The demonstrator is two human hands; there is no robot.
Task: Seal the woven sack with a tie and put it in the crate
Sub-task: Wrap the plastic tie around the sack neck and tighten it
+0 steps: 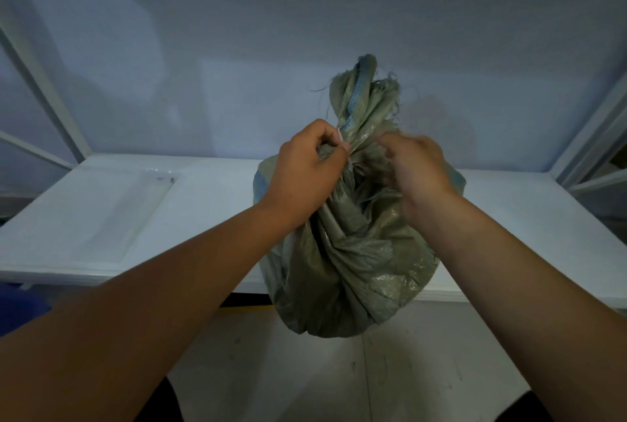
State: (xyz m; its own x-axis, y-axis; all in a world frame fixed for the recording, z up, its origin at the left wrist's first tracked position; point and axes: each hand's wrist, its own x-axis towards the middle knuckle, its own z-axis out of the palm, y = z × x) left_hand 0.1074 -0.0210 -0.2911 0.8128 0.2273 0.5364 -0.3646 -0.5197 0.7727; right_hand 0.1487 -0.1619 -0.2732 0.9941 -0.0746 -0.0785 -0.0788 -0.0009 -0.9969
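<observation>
Up front, a grey-green woven sack (353,252) sits on the near edge of a white surface (203,204), its rounded belly bulging past that edge toward the person. Its mouth is gathered into a twisted neck, and above the neck the loose top stands upright, frayed threads sticking out and a strip of blue showing among the folds. Both hands work at the neck. The left hand (302,174) is curled closed against the near left side of the neck, thumb and forefinger pinched together on a thin white tie (342,139), of which only a short piece shows above the knuckles. The right hand (415,174) is on the right side of the neck with its fingers bent into the bunched fabric; it is blurred, so I cannot tell how tightly the grip closes or whether it has the tie as well as the cloth. Both bare forearms reach in from the bottom corners. Left of the sack, well apart from it, a shallow clear tray (112,214) lies flat on the surface. A pale wall rises behind, with white frame bars slanting at both sides.
</observation>
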